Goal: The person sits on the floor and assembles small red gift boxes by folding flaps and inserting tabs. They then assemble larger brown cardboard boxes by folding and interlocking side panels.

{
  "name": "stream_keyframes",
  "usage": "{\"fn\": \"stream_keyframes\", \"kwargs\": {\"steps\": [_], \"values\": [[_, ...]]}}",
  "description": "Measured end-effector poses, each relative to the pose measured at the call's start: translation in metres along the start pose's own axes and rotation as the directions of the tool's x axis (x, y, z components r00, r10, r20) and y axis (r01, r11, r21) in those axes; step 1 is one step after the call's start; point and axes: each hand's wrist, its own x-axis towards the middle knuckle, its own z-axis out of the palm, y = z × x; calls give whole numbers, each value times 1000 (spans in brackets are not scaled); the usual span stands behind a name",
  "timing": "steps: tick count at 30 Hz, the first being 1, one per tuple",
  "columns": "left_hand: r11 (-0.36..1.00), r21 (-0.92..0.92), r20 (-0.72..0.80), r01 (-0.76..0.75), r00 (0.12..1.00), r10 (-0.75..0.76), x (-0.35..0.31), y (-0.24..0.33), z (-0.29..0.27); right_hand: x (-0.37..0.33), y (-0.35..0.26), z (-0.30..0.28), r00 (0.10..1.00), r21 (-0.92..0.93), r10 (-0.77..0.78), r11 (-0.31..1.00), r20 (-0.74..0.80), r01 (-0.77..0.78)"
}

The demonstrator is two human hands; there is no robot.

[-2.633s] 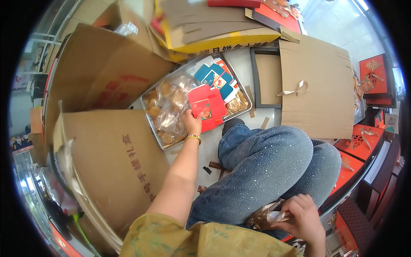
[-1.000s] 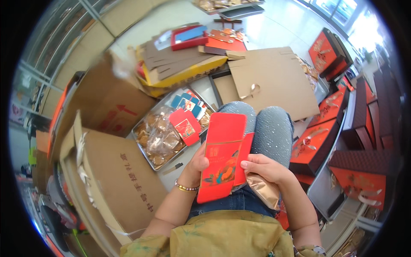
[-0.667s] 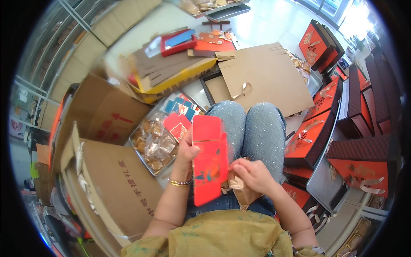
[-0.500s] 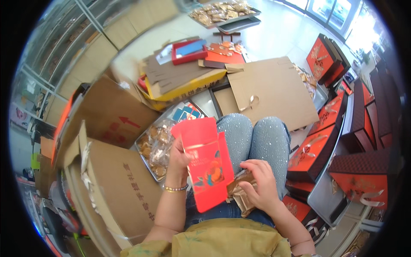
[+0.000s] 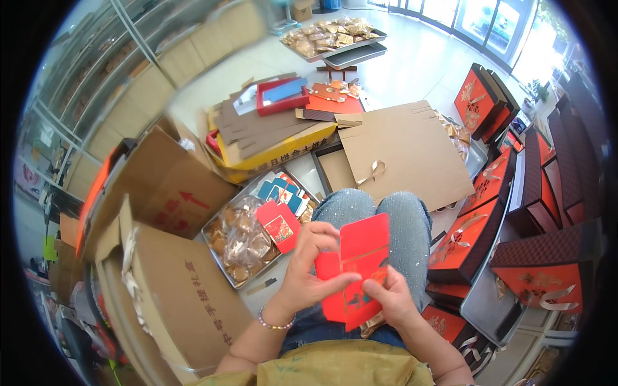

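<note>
Closest, gold pouch: lay on the jeans at the lap, mostly covered by the near end of the red carton; its full shape could not be told.
Right hand: gripped the carton near its lower right edge, thumb across the printed face, the other fingers largely hidden.
Left hand: stood wide, thumb and forefinger spread in a C; the thumb reached over the carton's face, but whether its tip touched could not be seen.
Red carton: hung between the two hands above the lap, its long axis running from the waist out toward the knees.
Side flap: stuck out to the carton's left, straight into the gap of the left thumb and forefinger, so the left hand was the nearer one to it.
Metal tray: sat on the floor ahead and left of the hands, with bagged goods, another red carton and blue cartons.
Brown cardboard sheet: lay beyond the knees, a pale ribbon loop on it.
Yellow-edged box: stood past the tray, stacked with brown cardboard pieces.
Far tray: bore a heap of wrapped packets, well beyond.
</note>
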Motion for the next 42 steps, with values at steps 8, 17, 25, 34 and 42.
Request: {"fn": "stream_keyframes", "kwargs": {"steps": [8, 17, 25, 34, 42], "values": [[971, 143, -84, 194, 979, -183, -52, -3, 20, -24, 19, 5, 952, -252, -301, 927, -61, 277], [988, 153, 48, 33, 998, -41, -78, 17, 21, -36, 20, -10, 858, -458, -504, 741, 104, 491], [988, 143, 240, 56, 967, -90, -63, 31, 22, -67, 14, -4, 845, -500, -519, 770, -131, 396], [930, 172, 460, 324, 809, -367, -47, 56, 20, -67, -11, 23, 878, -391, -312, 906, -363, 160], [959, 205, 461, 194, 846, -270, -34, 56, 21, -69, -3, -1, 905, -462, -304, 876, -298, 142]]}}
